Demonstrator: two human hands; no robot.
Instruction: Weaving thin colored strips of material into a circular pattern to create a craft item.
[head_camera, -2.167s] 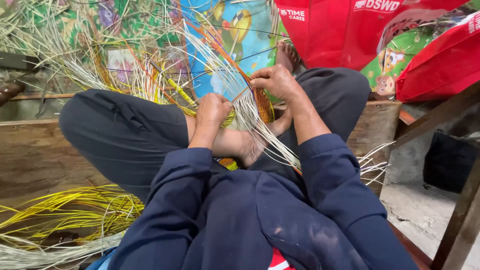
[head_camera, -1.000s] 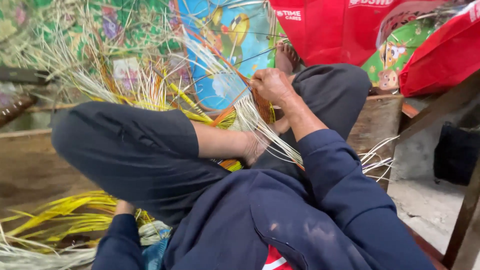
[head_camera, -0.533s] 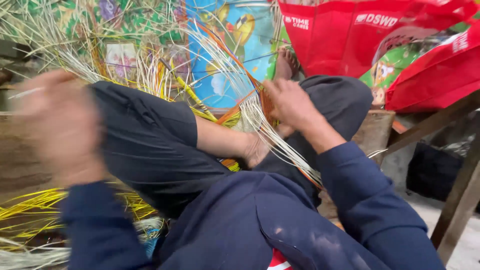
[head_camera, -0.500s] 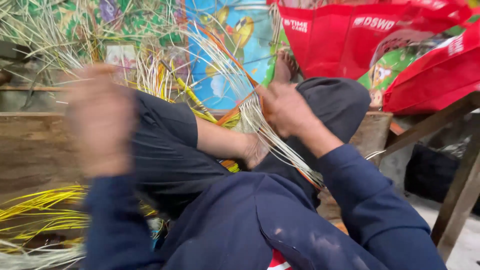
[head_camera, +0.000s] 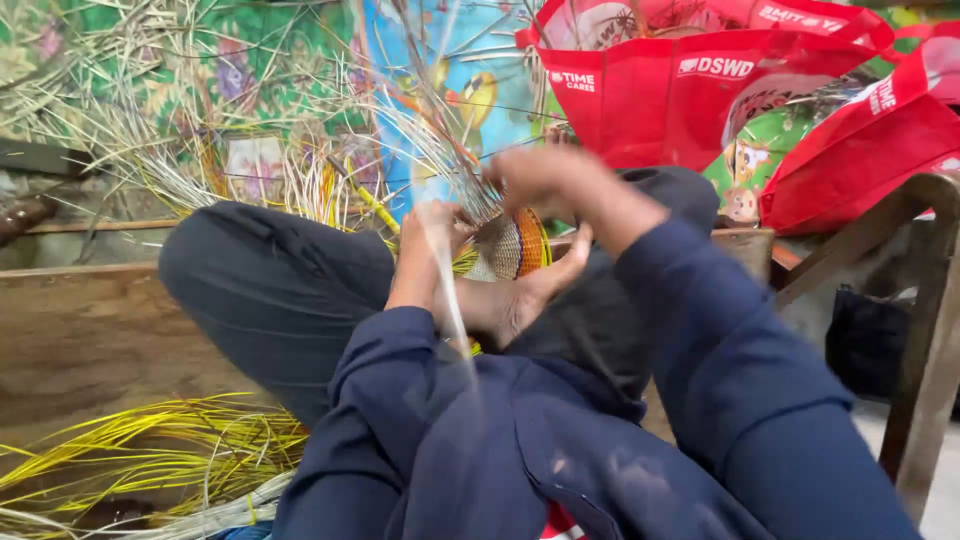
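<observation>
Both hands, left hand (head_camera: 428, 232) and right hand (head_camera: 535, 180), gripping woven basket (head_camera: 512, 245) (blurred).

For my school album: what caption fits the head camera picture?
Both hands, left hand and right hand, work pale strips into a small woven piece on the lap.

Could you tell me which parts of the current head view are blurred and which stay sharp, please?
In the head view, the right hand and the left hand are smeared by motion, as is the pale strand trailing toward the camera; the woven piece is only soft. The red bags and the yellow strips look sharper. Light is even, with no glare.
</observation>
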